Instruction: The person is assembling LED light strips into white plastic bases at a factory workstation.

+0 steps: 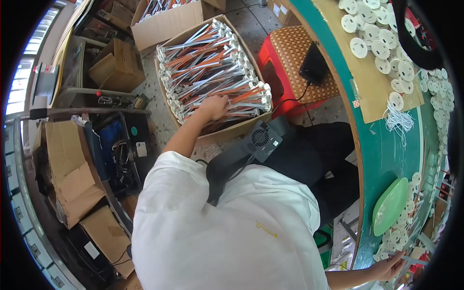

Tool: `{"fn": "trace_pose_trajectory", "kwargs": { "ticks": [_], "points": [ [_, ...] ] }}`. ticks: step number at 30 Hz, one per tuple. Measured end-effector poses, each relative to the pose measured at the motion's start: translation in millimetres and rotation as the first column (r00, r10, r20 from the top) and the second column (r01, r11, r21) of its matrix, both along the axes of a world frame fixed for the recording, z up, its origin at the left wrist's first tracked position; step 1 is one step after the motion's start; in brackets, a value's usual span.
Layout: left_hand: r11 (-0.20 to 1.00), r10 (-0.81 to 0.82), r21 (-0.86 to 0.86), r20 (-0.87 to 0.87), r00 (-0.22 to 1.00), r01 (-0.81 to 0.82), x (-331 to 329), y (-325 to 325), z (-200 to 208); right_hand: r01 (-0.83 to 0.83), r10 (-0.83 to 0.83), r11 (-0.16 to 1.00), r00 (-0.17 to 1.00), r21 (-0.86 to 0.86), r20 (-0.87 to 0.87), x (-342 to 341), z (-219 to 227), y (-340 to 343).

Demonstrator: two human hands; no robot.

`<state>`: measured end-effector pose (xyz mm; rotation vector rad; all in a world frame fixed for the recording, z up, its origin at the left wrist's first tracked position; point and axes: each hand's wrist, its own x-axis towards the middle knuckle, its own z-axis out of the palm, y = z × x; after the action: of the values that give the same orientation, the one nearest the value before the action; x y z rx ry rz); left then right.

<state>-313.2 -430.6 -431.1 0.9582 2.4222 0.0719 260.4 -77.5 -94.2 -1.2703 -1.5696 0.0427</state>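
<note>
My left hand [213,107] reaches into a cardboard box [231,131], its fingers curled down over the near part of the contents. What they hold, if anything, is hidden under the hand. The box is full of layered orange and grey strips [205,63] with white plastic end pieces [235,53]. At the lower right, my right hand [388,267] is closed at the table's edge, with a thin grey strip [414,260] between its fingertips. White round discs [397,237] lie close to this hand, near a green plastic tray [390,207].
A green table [374,169] curves along the right, bearing more white discs [372,31] and a bundle of white string [400,123]. A red stool with a woven seat [285,48] holds a black device [314,64]. Another strip-filled box [166,24] stands behind; cartons [72,169] crowd the left.
</note>
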Motion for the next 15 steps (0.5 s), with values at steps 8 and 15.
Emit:
{"fn": "trace_pose_trajectory", "kwargs": {
  "ticks": [8, 15],
  "points": [
    [0.981, 0.030, 0.193, 0.000, 1.000, -0.029, -26.7, -22.6, 46.2, -0.022, 0.022, 1.000, 0.998, 0.012, -0.064, -3.2, 2.2, 14.3],
    [0.926, 0.177, 0.339, 0.000, 0.984, -0.166, -25.1, -57.6, 45.9, -0.093, 0.093, 0.995, 0.996, 0.039, -0.013, -19.9, 6.3, 13.1]
  ]
}}
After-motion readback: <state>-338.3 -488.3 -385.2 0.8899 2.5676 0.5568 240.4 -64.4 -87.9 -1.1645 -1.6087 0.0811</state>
